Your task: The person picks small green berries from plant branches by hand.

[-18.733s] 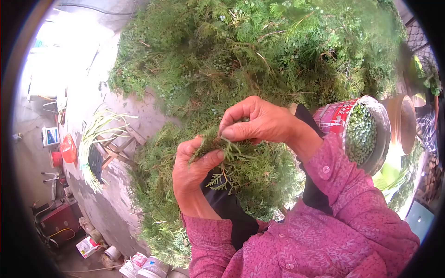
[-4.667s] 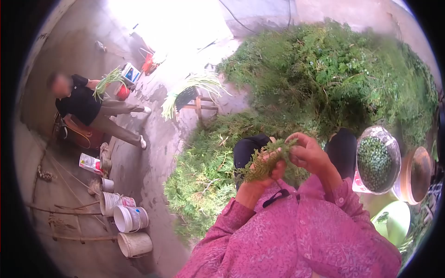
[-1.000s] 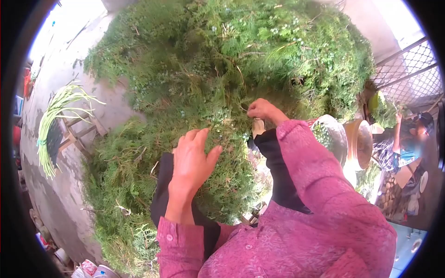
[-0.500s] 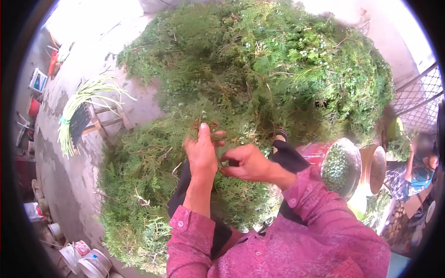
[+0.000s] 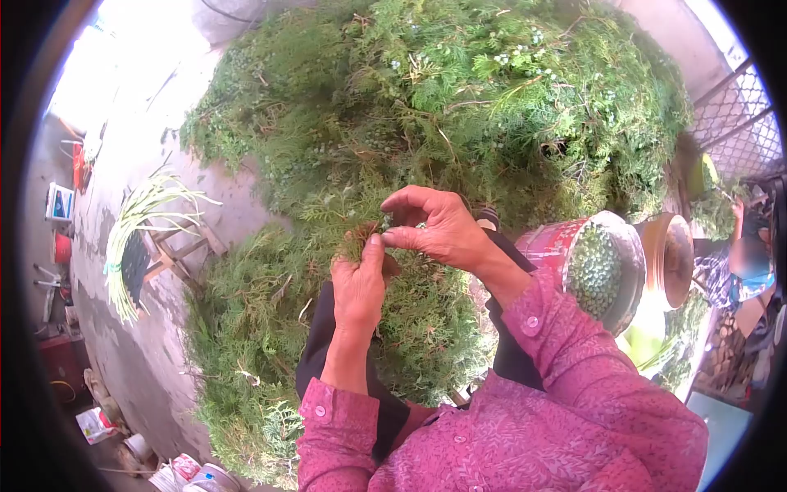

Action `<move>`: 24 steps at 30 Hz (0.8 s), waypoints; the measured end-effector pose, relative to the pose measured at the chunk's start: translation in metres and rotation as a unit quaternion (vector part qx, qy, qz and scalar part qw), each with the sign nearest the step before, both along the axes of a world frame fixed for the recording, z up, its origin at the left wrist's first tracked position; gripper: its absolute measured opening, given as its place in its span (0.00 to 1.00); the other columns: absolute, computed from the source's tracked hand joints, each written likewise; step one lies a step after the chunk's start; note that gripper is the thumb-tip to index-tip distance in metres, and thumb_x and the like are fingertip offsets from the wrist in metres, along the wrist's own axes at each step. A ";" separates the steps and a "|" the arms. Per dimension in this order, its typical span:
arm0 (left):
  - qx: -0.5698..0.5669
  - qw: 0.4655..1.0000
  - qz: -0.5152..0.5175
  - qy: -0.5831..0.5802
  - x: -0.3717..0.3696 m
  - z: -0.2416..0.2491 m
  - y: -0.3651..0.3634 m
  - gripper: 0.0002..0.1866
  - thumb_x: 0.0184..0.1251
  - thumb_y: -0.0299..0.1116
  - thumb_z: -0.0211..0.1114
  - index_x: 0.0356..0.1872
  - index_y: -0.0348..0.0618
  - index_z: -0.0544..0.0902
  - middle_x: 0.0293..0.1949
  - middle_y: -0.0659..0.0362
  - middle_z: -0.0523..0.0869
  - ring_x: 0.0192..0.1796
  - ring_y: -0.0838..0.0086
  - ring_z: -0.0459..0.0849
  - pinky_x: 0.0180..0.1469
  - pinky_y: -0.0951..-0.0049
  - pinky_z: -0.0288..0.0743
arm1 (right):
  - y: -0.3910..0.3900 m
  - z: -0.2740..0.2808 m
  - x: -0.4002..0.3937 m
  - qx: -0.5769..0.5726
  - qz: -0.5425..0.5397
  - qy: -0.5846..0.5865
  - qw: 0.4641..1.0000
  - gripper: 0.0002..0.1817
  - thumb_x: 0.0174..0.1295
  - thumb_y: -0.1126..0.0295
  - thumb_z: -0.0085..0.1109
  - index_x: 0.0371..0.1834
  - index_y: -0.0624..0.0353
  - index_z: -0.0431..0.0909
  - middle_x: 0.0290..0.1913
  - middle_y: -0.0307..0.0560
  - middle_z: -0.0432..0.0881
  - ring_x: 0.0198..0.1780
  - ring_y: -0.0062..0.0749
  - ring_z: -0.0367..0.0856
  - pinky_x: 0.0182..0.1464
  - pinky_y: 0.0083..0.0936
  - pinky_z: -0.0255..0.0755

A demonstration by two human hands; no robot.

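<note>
My left hand (image 5: 359, 287) is closed on a green sprig (image 5: 357, 238) with brownish stems, its thumb pointing up. My right hand (image 5: 438, 230) is beside it, thumb and index finger curled near the top of the sprig. What lies between those fingertips is too small to make out. Around and beyond both hands spreads a big pile of green branches (image 5: 492, 98) with small pale berries. A red and white bucket (image 5: 549, 246) full of green berries (image 5: 596, 271) lies to the right of my right forearm.
Beyond the bucket is a brown container (image 5: 674, 261). At the far right a person (image 5: 750, 258) sits near a wire mesh (image 5: 738, 123). Left, long green stalks (image 5: 123, 246) lie over a wooden stool (image 5: 176, 258). White buckets (image 5: 209, 480) are at lower left.
My right hand has moved up, from beside my left wrist to the sprig at the left fingertips. The view has shifted slightly.
</note>
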State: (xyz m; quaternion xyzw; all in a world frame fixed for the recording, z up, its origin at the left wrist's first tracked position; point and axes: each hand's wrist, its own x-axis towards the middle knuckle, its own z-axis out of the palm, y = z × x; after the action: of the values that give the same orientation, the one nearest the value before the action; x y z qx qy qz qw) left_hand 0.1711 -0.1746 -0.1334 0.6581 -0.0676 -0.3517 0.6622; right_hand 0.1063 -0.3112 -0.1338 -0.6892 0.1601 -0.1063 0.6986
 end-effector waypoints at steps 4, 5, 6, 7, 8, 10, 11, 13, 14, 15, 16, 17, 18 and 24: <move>0.003 1.000 -0.013 -0.020 -0.004 -0.002 -0.006 0.08 0.65 0.31 0.53 0.40 0.39 0.77 0.22 0.64 0.77 0.20 0.82 0.73 0.20 0.82 0.63 | -0.005 -0.009 -0.004 0.048 -0.011 0.005 0.999 0.14 0.50 0.74 0.65 0.39 0.62 0.75 0.28 0.32 0.77 0.31 0.11 0.72 0.35 0.13 0.68; -0.014 0.999 -0.031 -0.031 -0.002 -0.004 -0.005 0.08 0.65 0.31 0.54 0.40 0.39 0.77 0.22 0.64 0.77 0.21 0.83 0.73 0.20 0.83 0.63 | -0.007 -0.008 -0.004 0.013 -0.008 0.015 1.000 0.12 0.50 0.75 0.64 0.38 0.62 0.75 0.28 0.33 0.77 0.30 0.11 0.72 0.34 0.13 0.68; -0.031 0.997 -0.048 -0.043 -0.002 -0.005 -0.005 0.08 0.65 0.31 0.54 0.39 0.39 0.78 0.23 0.64 0.78 0.21 0.83 0.73 0.21 0.83 0.63 | -0.007 -0.007 -0.005 -0.022 -0.006 0.025 0.999 0.10 0.50 0.76 0.62 0.36 0.62 0.74 0.27 0.33 0.77 0.30 0.11 0.71 0.33 0.13 0.68; -0.030 0.997 -0.050 -0.042 -0.002 -0.004 -0.005 0.08 0.65 0.31 0.54 0.39 0.39 0.78 0.23 0.64 0.78 0.21 0.83 0.73 0.21 0.83 0.63 | -0.006 -0.006 -0.005 -0.021 -0.007 0.026 0.999 0.10 0.50 0.76 0.62 0.36 0.62 0.74 0.27 0.33 0.77 0.30 0.11 0.71 0.33 0.13 0.68; -0.032 0.999 -0.032 -0.024 -0.001 0.000 -0.006 0.08 0.64 0.32 0.55 0.39 0.40 0.78 0.24 0.66 0.78 0.22 0.85 0.71 0.21 0.84 0.62 | -0.005 -0.005 -0.005 -0.069 -0.015 0.020 0.997 0.10 0.50 0.77 0.61 0.35 0.62 0.74 0.26 0.33 0.76 0.29 0.11 0.71 0.32 0.13 0.68; -0.032 0.999 -0.013 -0.005 0.000 0.001 -0.006 0.08 0.64 0.32 0.57 0.39 0.40 0.78 0.25 0.67 0.78 0.22 0.87 0.69 0.22 0.86 0.61 | -0.004 -0.001 -0.005 -0.116 -0.023 0.015 0.993 0.09 0.50 0.77 0.59 0.34 0.63 0.74 0.25 0.34 0.76 0.29 0.11 0.71 0.31 0.13 0.68; -0.040 0.999 -0.008 0.011 0.001 0.000 -0.004 0.07 0.64 0.32 0.57 0.38 0.41 0.79 0.25 0.68 0.78 0.21 0.87 0.69 0.22 0.86 0.60 | -0.004 0.002 -0.006 -0.106 -0.016 0.026 0.994 0.08 0.49 0.78 0.59 0.34 0.63 0.74 0.24 0.34 0.76 0.28 0.11 0.71 0.30 0.13 0.68; -0.047 0.998 -0.003 0.027 0.001 -0.004 -0.002 0.07 0.63 0.32 0.58 0.37 0.41 0.80 0.24 0.68 0.78 0.21 0.88 0.68 0.22 0.87 0.60 | -0.002 0.002 -0.005 -0.096 -0.010 0.037 0.995 0.08 0.48 0.78 0.58 0.33 0.63 0.74 0.24 0.34 0.75 0.28 0.11 0.71 0.29 0.13 0.68; -0.051 0.999 0.007 0.003 0.000 -0.007 -0.002 0.06 0.63 0.31 0.58 0.36 0.41 0.80 0.24 0.68 0.78 0.21 0.88 0.68 0.22 0.87 0.60 | -0.002 0.000 -0.005 -0.110 -0.022 0.017 0.994 0.08 0.48 0.78 0.59 0.33 0.63 0.74 0.24 0.34 0.75 0.27 0.11 0.71 0.29 0.13 0.68; -0.055 0.998 0.017 -0.021 -0.001 -0.009 -0.002 0.06 0.63 0.31 0.58 0.35 0.41 0.80 0.25 0.69 0.78 0.20 0.89 0.68 0.21 0.87 0.60 | -0.002 -0.003 -0.004 -0.124 -0.034 -0.004 0.992 0.08 0.48 0.77 0.59 0.32 0.63 0.74 0.24 0.34 0.75 0.26 0.11 0.71 0.28 0.13 0.67; -0.055 0.998 0.017 -0.021 0.000 -0.008 0.000 0.06 0.63 0.31 0.58 0.35 0.41 0.80 0.25 0.69 0.78 0.20 0.89 0.68 0.21 0.87 0.60 | -0.004 -0.007 -0.004 -0.124 -0.033 -0.003 0.992 0.08 0.48 0.77 0.59 0.32 0.63 0.74 0.24 0.34 0.75 0.26 0.11 0.71 0.28 0.13 0.67; -0.039 0.999 0.025 -0.006 0.001 -0.006 0.003 0.06 0.63 0.31 0.59 0.35 0.41 0.80 0.25 0.68 0.79 0.21 0.89 0.68 0.22 0.86 0.60 | -0.008 -0.012 -0.003 -0.157 -0.078 -0.015 0.984 0.07 0.49 0.78 0.58 0.32 0.63 0.74 0.23 0.34 0.74 0.25 0.12 0.71 0.28 0.14 0.68; -0.022 0.999 0.032 0.008 0.003 -0.004 0.005 0.06 0.62 0.31 0.60 0.34 0.41 0.81 0.26 0.68 0.79 0.22 0.89 0.69 0.23 0.86 0.61 | -0.012 -0.014 -0.002 -0.189 -0.123 -0.026 0.974 0.06 0.50 0.78 0.57 0.31 0.62 0.74 0.21 0.33 0.73 0.23 0.14 0.70 0.28 0.14 0.69; -0.073 0.996 0.030 0.035 0.004 0.007 0.007 0.06 0.61 0.32 0.61 0.33 0.41 0.80 0.26 0.68 0.79 0.26 0.87 0.72 0.29 0.84 0.65 | -0.044 0.010 -0.010 0.533 -0.035 -0.128 0.836 0.06 0.54 0.75 0.53 0.35 0.61 0.72 0.30 0.44 0.74 0.26 0.21 0.70 0.24 0.12 0.71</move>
State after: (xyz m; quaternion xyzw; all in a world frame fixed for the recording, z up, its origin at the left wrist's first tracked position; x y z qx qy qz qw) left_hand 0.1755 -0.1673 -0.1266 0.5968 -0.0498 -0.3484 0.7211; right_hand 0.0960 -0.3556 -0.1237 -0.1844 0.1247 -0.1164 0.9679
